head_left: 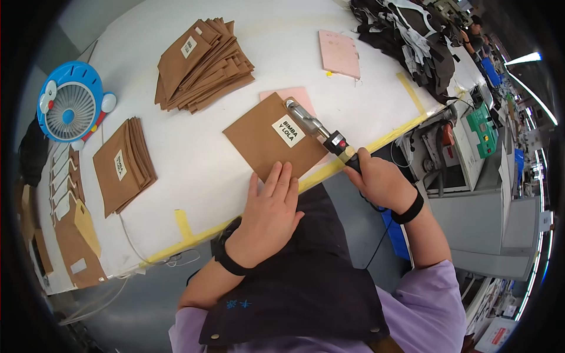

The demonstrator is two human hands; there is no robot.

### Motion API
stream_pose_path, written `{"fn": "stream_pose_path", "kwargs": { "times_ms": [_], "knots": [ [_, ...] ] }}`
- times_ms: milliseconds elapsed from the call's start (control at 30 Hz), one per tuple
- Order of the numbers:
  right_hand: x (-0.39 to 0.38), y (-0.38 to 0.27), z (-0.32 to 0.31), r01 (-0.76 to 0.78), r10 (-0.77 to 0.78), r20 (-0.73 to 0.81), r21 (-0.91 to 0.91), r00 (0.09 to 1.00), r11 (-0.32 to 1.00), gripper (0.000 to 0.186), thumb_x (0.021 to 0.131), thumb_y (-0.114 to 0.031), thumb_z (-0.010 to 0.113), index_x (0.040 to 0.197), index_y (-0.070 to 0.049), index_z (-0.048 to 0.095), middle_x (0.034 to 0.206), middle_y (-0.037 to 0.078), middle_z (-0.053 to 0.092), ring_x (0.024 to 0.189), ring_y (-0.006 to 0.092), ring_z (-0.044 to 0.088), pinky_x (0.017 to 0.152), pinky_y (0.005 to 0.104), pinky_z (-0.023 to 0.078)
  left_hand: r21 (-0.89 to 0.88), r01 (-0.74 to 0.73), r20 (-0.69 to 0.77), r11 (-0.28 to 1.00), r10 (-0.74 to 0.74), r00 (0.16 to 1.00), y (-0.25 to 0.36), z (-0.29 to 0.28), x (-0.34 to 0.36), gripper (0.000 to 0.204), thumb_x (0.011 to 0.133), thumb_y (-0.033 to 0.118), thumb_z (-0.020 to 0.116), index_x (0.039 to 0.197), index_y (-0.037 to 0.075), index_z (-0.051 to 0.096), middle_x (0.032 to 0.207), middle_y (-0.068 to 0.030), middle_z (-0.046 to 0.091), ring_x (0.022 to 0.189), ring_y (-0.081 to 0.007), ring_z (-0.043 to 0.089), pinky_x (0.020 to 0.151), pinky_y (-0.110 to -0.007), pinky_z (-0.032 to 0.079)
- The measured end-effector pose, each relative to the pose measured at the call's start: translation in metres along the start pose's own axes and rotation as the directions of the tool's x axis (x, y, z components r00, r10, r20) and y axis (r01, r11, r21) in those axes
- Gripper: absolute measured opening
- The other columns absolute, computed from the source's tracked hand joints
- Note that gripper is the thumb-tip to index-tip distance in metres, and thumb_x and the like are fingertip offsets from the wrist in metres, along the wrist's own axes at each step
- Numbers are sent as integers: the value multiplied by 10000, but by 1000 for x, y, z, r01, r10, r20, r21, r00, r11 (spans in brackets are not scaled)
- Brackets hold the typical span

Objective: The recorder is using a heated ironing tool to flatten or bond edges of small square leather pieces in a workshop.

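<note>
Brown square piece, white label right of centre, lies flat, askew at counter's front edge. Black-handled metal tool slants over its right side.

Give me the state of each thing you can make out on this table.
Flat brown square piece with white label: lying flat
Left grip: open, laid on that piece
Black-and-silver handheld tool: held, metal end at the piece's edge
Right grip: closed around the tool
Large brown stack: layers fanned
Smaller brown stack: piled
Blue round fan: running or not, can't tell
Black-and-white fabric heap: crumpled
</note>
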State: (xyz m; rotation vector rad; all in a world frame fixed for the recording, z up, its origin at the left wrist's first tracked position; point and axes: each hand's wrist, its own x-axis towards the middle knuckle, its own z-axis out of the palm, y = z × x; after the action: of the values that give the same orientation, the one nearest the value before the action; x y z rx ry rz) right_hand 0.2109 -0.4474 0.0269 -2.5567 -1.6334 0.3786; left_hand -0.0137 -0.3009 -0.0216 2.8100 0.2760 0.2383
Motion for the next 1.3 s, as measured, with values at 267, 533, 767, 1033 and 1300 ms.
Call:
{"fn": "stream_pose_path", "kwargs": {
  "times_ms": [267,533,767,1033,1300],
  "knots": [
    [4,-9,-7,-27,27,51,-8,998,1000,423,1016,-375,587,1030,40,509,740,226,680,691,426,685,625,505,554,-17,19,8,1000,-19,1000,1,1,-3,631,878,319,753,1364,-44,578,1542,-248,439,1470,-379,371,1165,-604,310],
    [55,-7,11,67,-65,-25,74,998,995,410,1021,-355,586,1019,44,493,773,252,667,745,450,670,657,506,540,7,-11,19,1000,11,1000,2,-1,-2,614,893,307,740,1360,-56,575,1550,-261,422,1478,-387,356,1162,-606,311],
    [-45,6,-4,-81,75,94,70,993,994,394,1016,-368,596,1062,6,479,714,226,652,672,442,656,606,522,521,-2,15,-7,1000,-15,1000,3,0,-2,606,899,303,737,1356,-62,578,1543,-259,433,1473,-386,365,1164,-586,318],
    [-60,13,-9,-139,120,200,88,973,986,410,1017,-374,598,1054,14,472,696,235,643,661,451,648,603,523,513,0,-1,-13,1000,1,1000,1,0,-3,612,893,314,745,1350,-61,587,1519,-264,461,1451,-393,394,1162,-597,321],
    [54,-5,-14,-26,-25,208,237,978,971,458,1071,-390,508,1040,66,478,632,176,610,476,260,639,522,383,520,31,-13,0,999,13,1000,1,-4,-3,605,896,319,740,1344,-60,593,1517,-272,461,1450,-398,398,1145,-595,346]
  ]
}}
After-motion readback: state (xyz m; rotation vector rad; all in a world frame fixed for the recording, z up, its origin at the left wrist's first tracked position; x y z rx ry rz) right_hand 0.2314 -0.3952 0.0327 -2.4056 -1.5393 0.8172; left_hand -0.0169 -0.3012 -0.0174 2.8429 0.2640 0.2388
